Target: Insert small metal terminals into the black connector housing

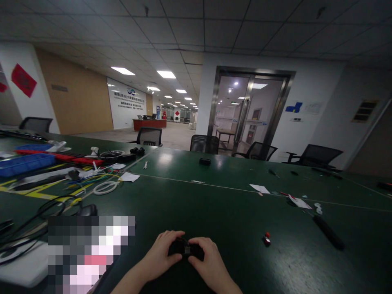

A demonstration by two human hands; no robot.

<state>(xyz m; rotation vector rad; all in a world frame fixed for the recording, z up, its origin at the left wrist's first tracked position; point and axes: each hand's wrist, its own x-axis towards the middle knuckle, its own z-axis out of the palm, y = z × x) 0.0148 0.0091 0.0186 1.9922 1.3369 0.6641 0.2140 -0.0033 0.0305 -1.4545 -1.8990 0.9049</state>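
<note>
At the near edge of the green table, my left hand [159, 255] and my right hand [210, 258] grip one small black device [196, 252] from its two ends. Thumbs press the near side while the fingers curl over the far side. A greyish metal-looking piece shows at the device's middle, between the thumbs; its exact kind I cannot make out. To the right of my right hand, a small red-and-silver part [266, 239] lies on the table, apart from it. Farther right rests a long tool with a black handle [328, 232].
Cables [58, 210], blue trays [27, 164] and a coiled white cord [105, 187] crowd the left side of the green table [171, 200]. A black block [205, 161] and a small wrench [145, 165] lie farther back. Paper scraps [299, 202] are at right. Chairs [204, 143] line the far edge.
</note>
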